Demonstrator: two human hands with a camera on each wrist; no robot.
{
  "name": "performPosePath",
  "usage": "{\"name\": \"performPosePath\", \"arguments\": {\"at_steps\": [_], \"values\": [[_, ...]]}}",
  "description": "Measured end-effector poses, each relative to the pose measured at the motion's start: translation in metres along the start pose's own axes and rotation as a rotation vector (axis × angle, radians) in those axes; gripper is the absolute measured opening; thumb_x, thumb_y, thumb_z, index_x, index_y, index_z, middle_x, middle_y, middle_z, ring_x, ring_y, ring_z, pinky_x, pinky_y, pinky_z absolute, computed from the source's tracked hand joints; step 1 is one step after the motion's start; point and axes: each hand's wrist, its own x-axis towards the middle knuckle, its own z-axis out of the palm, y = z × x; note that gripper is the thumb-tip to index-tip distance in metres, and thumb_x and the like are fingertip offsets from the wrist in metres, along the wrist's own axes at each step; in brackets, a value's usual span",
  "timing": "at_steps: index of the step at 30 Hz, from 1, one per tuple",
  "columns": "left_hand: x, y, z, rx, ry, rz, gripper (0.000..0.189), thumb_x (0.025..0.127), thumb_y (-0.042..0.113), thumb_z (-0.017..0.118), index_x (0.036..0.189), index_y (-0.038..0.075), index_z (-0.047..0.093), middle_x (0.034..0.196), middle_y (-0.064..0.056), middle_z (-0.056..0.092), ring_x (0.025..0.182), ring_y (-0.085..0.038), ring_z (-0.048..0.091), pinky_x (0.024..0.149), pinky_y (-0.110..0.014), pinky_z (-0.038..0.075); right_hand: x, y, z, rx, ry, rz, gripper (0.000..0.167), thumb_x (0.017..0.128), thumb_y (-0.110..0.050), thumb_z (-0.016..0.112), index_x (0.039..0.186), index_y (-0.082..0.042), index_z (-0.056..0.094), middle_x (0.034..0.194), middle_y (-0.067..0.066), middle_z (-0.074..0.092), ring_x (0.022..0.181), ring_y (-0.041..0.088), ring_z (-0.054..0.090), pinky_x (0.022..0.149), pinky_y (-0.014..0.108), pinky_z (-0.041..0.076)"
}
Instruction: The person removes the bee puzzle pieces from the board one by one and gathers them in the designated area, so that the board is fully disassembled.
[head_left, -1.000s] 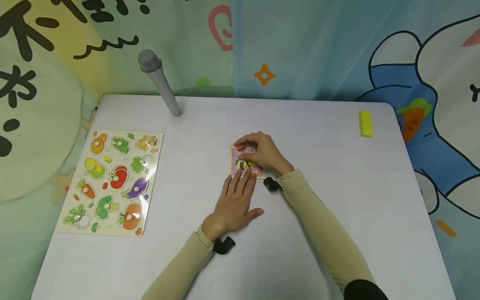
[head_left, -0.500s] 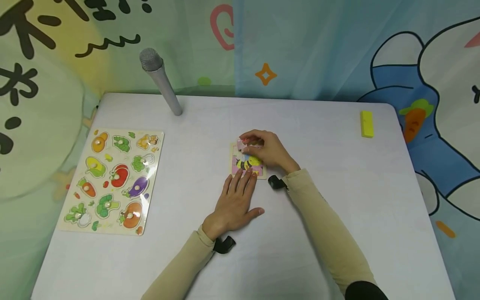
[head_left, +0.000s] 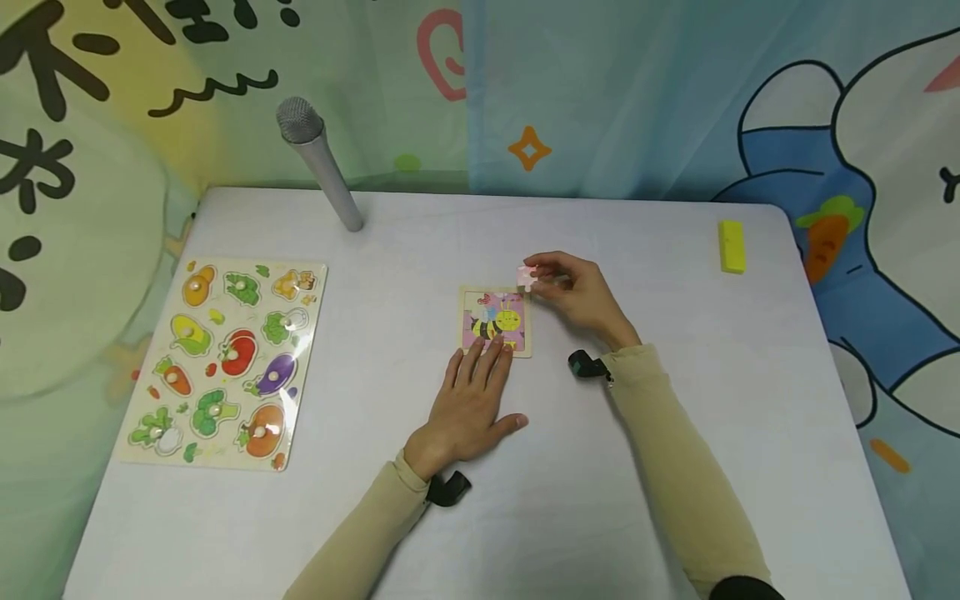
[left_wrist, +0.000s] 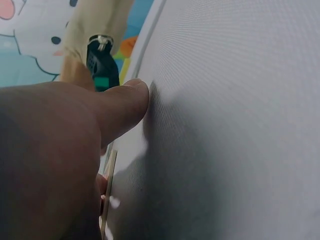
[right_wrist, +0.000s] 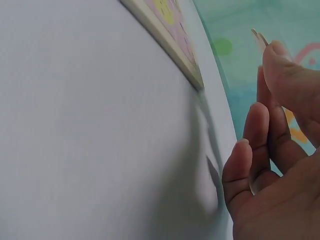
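Pale pink, a small jigsaw piece (head_left: 526, 278) with knobbed edges is pinched between the thumb and fingertips of the right hand (head_left: 581, 293), just beyond the upper right corner of the bee jigsaw (head_left: 497, 320). From the right wrist that piece shows nearly edge-on, raised off the bench (head_left: 540, 517), with the other fingers loosely bent below it. The left hand (head_left: 468, 417) lies palm down on the near side of the bee jigsaw, its straight fingertips over the near edge and its thumb held out to the right; the two hands are apart. Both sleeves (head_left: 675, 467) are khaki, and a black wrist camera (head_left: 447, 490) sits at each cuff, near side of the bee jigsaw. Within its light wooden border, the bee jigsaw has a yellow-and-black striped bee on pink. Well to its left lies a vegetable peg puzzle (head_left: 251, 317), white knobs on its pictures. Farther back and left of the bee jigsaw stands a grey microphone (head_left: 322, 167), mesh head up; far to its right and back lies a yellow block (head_left: 732, 247). Behind everything hangs a cartoon-printed curtain (head_left: 637, 125).
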Motion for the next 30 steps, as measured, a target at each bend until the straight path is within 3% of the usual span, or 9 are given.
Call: {"name": "performPosePath", "arguments": {"at_steps": [16,23,30], "values": [[0.001,0.001,-0.003,0.005,-0.016,0.000,0.096,0.103,0.057,0.060,0.170,0.005,0.015,0.179,-0.014,0.008,0.166,-0.038,0.006,0.133,-0.057,0.007,-0.016,0.021,-0.039,-0.044,0.106,0.046,0.038,0.098,-0.006,0.077,0.135,-0.007,0.070,0.123,0.016,0.069,0.098,0.006,0.058,0.082,0.018,0.044],[0.000,0.001,-0.004,-0.006,-0.031,-0.006,0.098,0.103,0.058,0.061,0.171,0.006,0.013,0.180,-0.013,0.006,0.166,-0.036,0.004,0.133,-0.057,0.005,-0.018,0.023,-0.040,-0.064,0.069,0.079,0.035,0.099,-0.013,0.077,0.134,-0.010,0.072,0.122,0.017,0.068,0.099,0.017,0.055,0.084,0.021,0.043],[-0.001,-0.002,-0.003,-0.018,-0.016,0.002,0.097,0.103,0.057,0.062,0.170,0.006,0.015,0.179,-0.014,0.009,0.166,-0.036,0.006,0.133,-0.057,0.005,-0.017,0.024,-0.036,-0.137,0.036,0.118,0.033,0.098,-0.011,0.078,0.131,-0.011,0.074,0.129,0.013,0.068,0.113,0.025,0.060,0.094,0.030,0.044]]}}
